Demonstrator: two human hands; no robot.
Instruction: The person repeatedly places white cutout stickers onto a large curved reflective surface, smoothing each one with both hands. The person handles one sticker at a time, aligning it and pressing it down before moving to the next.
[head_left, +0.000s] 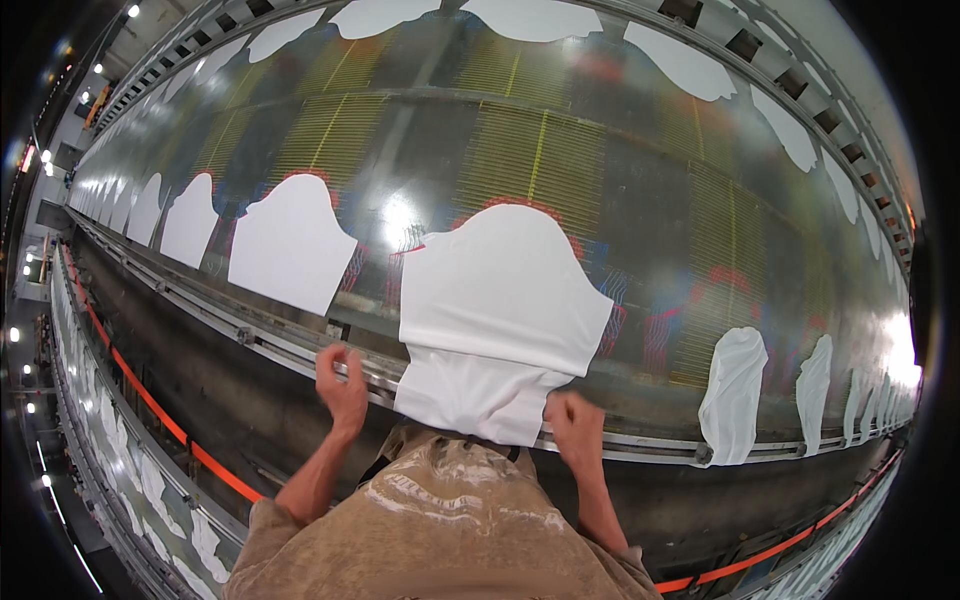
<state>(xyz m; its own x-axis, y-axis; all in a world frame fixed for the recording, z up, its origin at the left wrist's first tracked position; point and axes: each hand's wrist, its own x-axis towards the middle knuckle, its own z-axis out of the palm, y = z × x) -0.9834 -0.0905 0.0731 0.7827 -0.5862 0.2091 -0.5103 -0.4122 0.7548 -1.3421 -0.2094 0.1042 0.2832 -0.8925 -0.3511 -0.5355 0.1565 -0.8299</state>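
A white fabric piece (502, 285) with a rounded top, shaped like a sleeve panel, lies on the long printing table (645, 187) in front of me. Its upper part is flat, with a few creases near the right side. The lower part is folded and wrinkled and hangs over the table's metal edge rail (622, 448) against my apron. To the left of the fabric, my left hand (343, 390) is above the rail, fingers curled and apart, holding nothing. My right hand (577, 427) is curled at the fabric's lower right edge; whether it pinches the cloth is hidden.
Flat white panels (289, 244) line the table to my left. Crumpled ones (735, 394) droop over the rail to my right. More panels (532, 19) lie along the far side. Behind me runs an orange rail (225, 472). Yellow, red and blue marks cover the tabletop.
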